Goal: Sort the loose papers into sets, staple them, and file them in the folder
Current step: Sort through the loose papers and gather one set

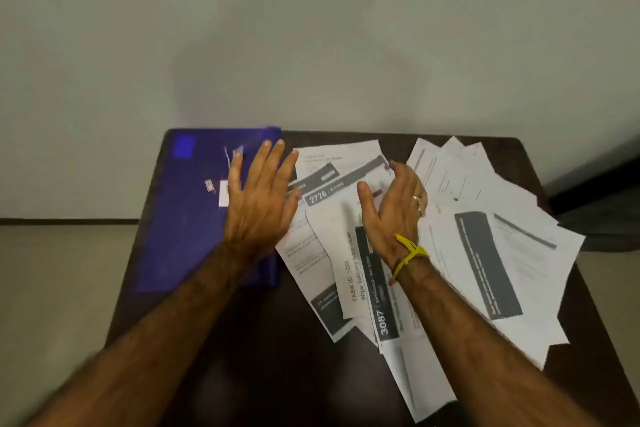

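Note:
Several loose white printed papers (pixel 491 253) lie fanned across the right half of a dark table (pixel 270 340); some show dark header bars and numbers. A blue folder (pixel 187 218) lies flat at the left, with small labels and a metal fastener on its cover. My left hand (pixel 259 198) hovers with fingers spread and straight over the folder's right edge and the leftmost sheets. Above the middle papers is my right hand (pixel 394 208), edge-on with fingers loosely curved and holding nothing. It wears a ring and a yellow wrist thread. No stapler is visible.
The table stands against a pale wall (pixel 311 45). A dark skirting and light floor (pixel 52 270) show to the left; a dark strip lies at the right. The table's front edge is out of view beneath my forearms.

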